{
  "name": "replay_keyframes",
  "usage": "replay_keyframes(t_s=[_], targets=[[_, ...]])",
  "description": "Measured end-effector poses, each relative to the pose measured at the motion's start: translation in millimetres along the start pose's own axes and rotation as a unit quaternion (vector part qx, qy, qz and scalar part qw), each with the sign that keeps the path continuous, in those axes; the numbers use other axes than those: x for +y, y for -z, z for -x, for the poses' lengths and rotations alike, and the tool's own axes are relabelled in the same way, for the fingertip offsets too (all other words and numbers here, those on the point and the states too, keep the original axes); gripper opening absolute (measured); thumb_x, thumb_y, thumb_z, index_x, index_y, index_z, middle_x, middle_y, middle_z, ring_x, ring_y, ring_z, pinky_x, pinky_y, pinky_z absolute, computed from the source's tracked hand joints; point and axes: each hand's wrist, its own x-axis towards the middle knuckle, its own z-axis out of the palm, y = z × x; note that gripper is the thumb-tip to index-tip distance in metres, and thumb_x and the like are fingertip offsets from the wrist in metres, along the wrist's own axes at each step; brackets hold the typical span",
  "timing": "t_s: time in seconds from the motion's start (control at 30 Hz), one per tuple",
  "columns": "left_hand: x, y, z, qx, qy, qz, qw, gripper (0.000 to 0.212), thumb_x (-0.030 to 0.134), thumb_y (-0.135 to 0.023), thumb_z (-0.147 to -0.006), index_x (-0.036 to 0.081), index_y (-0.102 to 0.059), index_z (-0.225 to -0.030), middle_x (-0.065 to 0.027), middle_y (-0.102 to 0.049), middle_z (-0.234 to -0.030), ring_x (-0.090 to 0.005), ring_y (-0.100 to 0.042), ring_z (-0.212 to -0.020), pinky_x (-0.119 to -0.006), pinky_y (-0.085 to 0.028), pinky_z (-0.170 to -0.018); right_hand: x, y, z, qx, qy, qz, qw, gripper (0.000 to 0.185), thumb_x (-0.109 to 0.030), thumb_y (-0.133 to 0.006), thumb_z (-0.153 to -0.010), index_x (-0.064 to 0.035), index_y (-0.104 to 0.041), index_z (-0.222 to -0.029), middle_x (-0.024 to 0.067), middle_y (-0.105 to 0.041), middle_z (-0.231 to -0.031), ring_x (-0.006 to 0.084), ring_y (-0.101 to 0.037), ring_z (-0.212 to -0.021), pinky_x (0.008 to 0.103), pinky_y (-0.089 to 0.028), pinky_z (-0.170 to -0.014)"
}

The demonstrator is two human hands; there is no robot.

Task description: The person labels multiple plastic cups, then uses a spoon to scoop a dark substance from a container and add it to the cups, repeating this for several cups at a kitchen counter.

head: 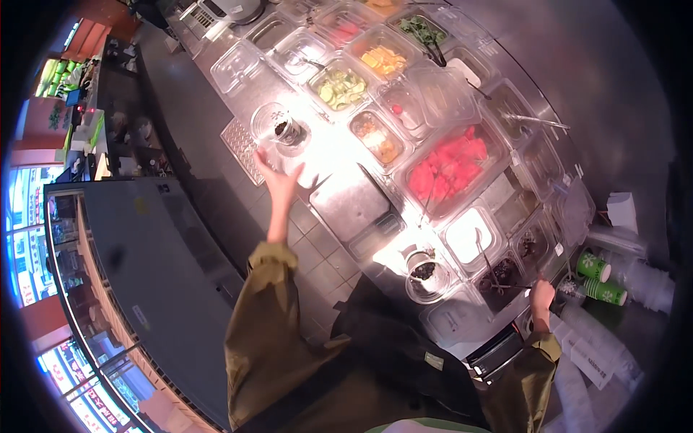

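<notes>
My left hand (279,181) is empty, its fingers spread. Just beyond them, on the brightly lit steel counter (338,143), stands a clear plastic cup (295,142) with dark bits at its bottom. My right hand (542,296) is closed around the end of a thin-handled utensil (511,287), probably a spoon. The utensil's other end lies over a clear container of dark topping (501,270). Between my hands, near my body, another clear cup (425,284) holds dark pieces. A flat metal-topped scale (352,203) sits beside the food containers.
A large container of red fruit chunks (449,170) adjoins a tub of white food (468,238). Farther off are sliced green fruit (341,89) and yellow fruit cubes (383,59). Green paper cups (605,291) lie at right. A black device (495,352) is by my right forearm.
</notes>
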Motion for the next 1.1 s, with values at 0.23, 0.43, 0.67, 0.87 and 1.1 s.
replay_keyframes(t_s=[0.23, 0.43, 0.67, 0.87, 1.1], targets=[[5.0, -59.0, -67.5, 0.011, 0.010, 0.196, 0.980, 0.099, 0.005, -0.081, -0.060, 0.003, -0.017, -0.136, -0.0155, -0.036, -0.129, -0.0253, -0.037, -0.120, -0.034, -0.038, -0.096, -13.9, 28.9, 28.0, -0.026, -0.112, -0.177, 0.977, 0.025, -0.026, -0.057, -0.076, -0.0018, -0.059, -0.083, 0.0197, -0.059, -0.081, 0.0370, -0.058, -0.077, 0.0464, -0.046, -0.069], [44.4, -44.8, -18.3, -0.026, -0.131, 0.064, 0.989, 0.092, 0.003, -0.080, -0.059, 0.005, -0.024, -0.131, -0.0121, -0.043, -0.126, -0.0251, -0.044, -0.114, -0.040, -0.033, -0.096, -31.3, 52.2, 9.7, 0.008, -0.156, -0.383, 0.910, 0.029, -0.025, -0.051, -0.076, -0.0056, -0.066, -0.090, 0.0220, -0.061, -0.079, 0.0362, -0.060, -0.083, 0.0436, -0.047, -0.076], [197.7, -117.8, 82.6, -0.300, -0.241, 0.148, 0.911, 0.096, 0.000, -0.076, -0.062, 0.008, -0.015, -0.136, -0.0145, -0.038, -0.131, -0.0266, -0.039, -0.121, -0.042, -0.030, -0.100, -22.3, 0.2, 9.6, 0.006, -0.176, -0.674, 0.717, 0.022, -0.013, -0.048, -0.075, -0.0004, -0.066, -0.078, 0.0060, -0.048, -0.051, 0.0147, -0.043, -0.048, 0.0302, -0.035, -0.046], [290.1, -197.7, 180.8, -0.521, -0.229, 0.200, 0.798, 0.091, 0.010, -0.081, -0.057, 0.002, -0.027, -0.131, -0.0149, -0.041, -0.126, -0.0248, -0.041, -0.119, -0.038, -0.034, -0.099, 4.6, -5.0, 29.9, -0.083, -0.209, -0.870, 0.439, 0.026, -0.012, -0.045, -0.080, 0.0042, -0.064, -0.088, 0.0002, -0.048, -0.051, 0.0078, -0.036, -0.037, 0.0236, -0.027, -0.036], [296.2, -284.2, 247.1, -0.577, -0.339, 0.052, 0.741, 0.087, 0.014, -0.080, -0.053, 0.000, -0.035, -0.126, -0.0174, -0.045, -0.121, -0.0319, -0.045, -0.113, -0.039, -0.037, -0.095, 19.5, 27.9, 56.2, -0.016, -0.208, -0.902, 0.379, 0.031, -0.007, -0.038, -0.082, 0.0047, -0.062, -0.097, -0.0047, -0.034, -0.046, 0.0062, -0.028, -0.039, 0.0219, -0.023, -0.038]])
